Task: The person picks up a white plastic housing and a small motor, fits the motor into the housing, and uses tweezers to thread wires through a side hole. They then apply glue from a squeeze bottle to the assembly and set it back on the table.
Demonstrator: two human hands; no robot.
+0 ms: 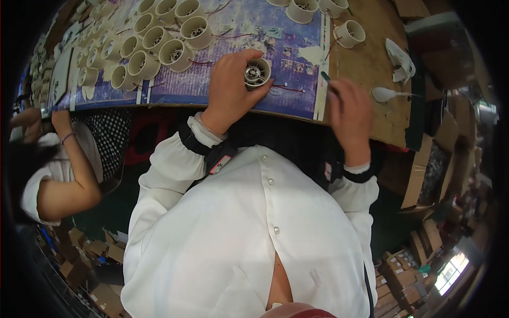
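My left hand point(231, 89) is closed around a cream round cup-shaped housing point(259, 84), its open end facing up. Inside the housing shows a spoked metal and plastic part, and thin wires with a small white plug point(295, 89) trail from it to the right over the table. To the right of it, my right hand point(351, 109) is slightly blurred, its fingers curled around a slim tool with a dark green tip point(325, 77); its kind cannot be made out. Several similar housings point(175, 54) with parts and wires inside stand to the left and behind.
The table has a worn blue-purple printed cover point(212, 79) and a bare brown right part point(371, 53). A lone housing point(350, 34), crumpled white cloth point(400, 61) and a white bulb-shaped bottle with a thin spout point(384, 94) lie there. Another person point(69, 175) works at the left; cardboard boxes point(432, 164) stand right.
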